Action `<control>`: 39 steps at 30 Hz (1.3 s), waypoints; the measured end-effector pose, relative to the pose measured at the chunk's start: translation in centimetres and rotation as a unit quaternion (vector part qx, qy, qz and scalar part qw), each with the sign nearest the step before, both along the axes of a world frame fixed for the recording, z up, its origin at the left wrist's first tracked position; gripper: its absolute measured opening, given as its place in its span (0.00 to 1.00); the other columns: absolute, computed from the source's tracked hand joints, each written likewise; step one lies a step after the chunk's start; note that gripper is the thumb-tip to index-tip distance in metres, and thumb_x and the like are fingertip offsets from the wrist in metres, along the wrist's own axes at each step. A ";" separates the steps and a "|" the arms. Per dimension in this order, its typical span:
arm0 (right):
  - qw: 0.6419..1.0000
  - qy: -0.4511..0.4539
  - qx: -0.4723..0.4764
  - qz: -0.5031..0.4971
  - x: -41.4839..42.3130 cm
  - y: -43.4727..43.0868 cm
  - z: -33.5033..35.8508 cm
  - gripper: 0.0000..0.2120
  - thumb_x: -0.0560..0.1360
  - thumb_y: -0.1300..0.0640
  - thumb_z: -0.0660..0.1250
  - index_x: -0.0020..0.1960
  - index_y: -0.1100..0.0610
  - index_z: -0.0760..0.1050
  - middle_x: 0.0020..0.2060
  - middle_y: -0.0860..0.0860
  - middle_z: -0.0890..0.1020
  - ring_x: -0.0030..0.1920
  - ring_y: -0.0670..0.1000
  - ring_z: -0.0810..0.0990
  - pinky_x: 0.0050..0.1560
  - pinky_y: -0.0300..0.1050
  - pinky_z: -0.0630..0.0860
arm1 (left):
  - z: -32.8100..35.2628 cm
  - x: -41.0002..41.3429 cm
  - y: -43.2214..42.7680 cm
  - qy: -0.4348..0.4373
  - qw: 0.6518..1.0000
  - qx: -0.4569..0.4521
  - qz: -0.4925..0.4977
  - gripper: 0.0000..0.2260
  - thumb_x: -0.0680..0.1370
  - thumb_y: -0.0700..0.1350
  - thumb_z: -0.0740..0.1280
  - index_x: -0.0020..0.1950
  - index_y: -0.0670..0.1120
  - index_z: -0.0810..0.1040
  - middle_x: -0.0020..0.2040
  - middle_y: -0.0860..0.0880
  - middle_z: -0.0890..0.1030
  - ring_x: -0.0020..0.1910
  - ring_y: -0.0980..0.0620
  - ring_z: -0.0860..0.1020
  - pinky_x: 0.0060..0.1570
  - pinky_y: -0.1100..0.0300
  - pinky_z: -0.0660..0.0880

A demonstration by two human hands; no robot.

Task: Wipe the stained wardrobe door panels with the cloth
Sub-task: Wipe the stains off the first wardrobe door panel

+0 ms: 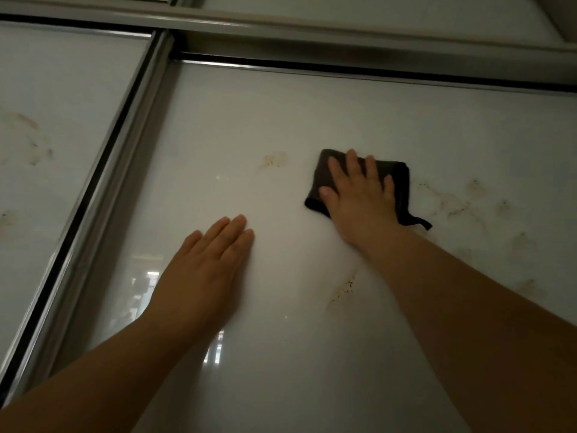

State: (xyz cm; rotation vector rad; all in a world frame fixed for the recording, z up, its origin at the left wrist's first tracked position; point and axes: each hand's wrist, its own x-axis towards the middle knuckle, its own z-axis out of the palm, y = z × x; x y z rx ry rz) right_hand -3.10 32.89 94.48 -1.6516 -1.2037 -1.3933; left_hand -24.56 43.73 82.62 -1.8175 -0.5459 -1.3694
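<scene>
A glossy white wardrobe door panel (281, 114) fills the view. My right hand (359, 198) presses a folded dark brown cloth (401, 179) flat against it with straight, spread fingers. My left hand (209, 267) rests flat on the same panel, lower and to the left, fingers together. Brown stains sit left of the cloth (274, 160), below my right forearm (343, 289), and to the right of the cloth (462, 204).
A second white panel (62, 89) on the left carries brown smudges (31, 142). A metal frame strip (125, 157) runs diagonally between the two panels. A metal top rail (312, 35) crosses above them.
</scene>
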 end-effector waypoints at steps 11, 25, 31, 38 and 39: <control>0.987 -0.132 -0.085 -0.007 2.0 -1.9 -3.6 0.27 0.79 0.40 0.44 0.75 0.40 0.39 0.77 0.45 0.40 0.75 0.51 0.37 0.72 0.57 0.40 | 2.4 5.2 -3.4 -0.007 0.999 0.011 -0.053 0.26 0.76 0.45 0.43 0.73 0.44 0.60 0.73 0.45 0.61 0.72 0.47 0.57 0.68 0.49 0.50; 0.969 -0.210 -0.131 0.008 3.3 -2.0 -10.1 0.28 0.77 0.39 0.40 0.76 0.42 0.44 0.77 0.46 0.45 0.76 0.52 0.41 0.71 0.58 0.42 | 0.9 4.2 -3.9 -0.049 0.995 -0.021 -0.087 0.28 0.77 0.33 0.51 0.76 0.46 0.51 0.72 0.41 0.65 0.72 0.44 0.61 0.70 0.51 0.50; 0.994 -0.063 -0.083 -0.018 5.0 -3.2 -6.5 0.27 0.78 0.38 0.39 0.75 0.39 0.38 0.76 0.45 0.39 0.75 0.51 0.36 0.72 0.63 0.40 | 1.0 2.4 -3.8 -0.036 0.999 0.006 -0.033 0.36 0.68 0.26 0.58 0.75 0.43 0.56 0.67 0.39 0.72 0.67 0.41 0.68 0.67 0.45 0.56; 0.990 -0.120 -0.073 0.019 -2.7 0.7 -11.2 0.29 0.77 0.37 0.41 0.76 0.42 0.41 0.77 0.47 0.41 0.75 0.54 0.36 0.68 0.62 0.33 | 0.4 1.9 -3.7 -0.045 0.997 0.002 -0.055 0.25 0.76 0.39 0.49 0.75 0.44 0.56 0.69 0.40 0.70 0.68 0.42 0.67 0.68 0.48 0.52; 0.985 -0.147 -0.083 0.025 -2.6 0.7 -12.2 0.29 0.76 0.37 0.41 0.76 0.42 0.43 0.77 0.48 0.43 0.75 0.55 0.37 0.68 0.63 0.34 | 0.2 2.1 -3.8 -0.041 0.997 -0.006 -0.058 0.25 0.77 0.42 0.47 0.75 0.45 0.56 0.69 0.40 0.70 0.69 0.42 0.67 0.68 0.48 0.52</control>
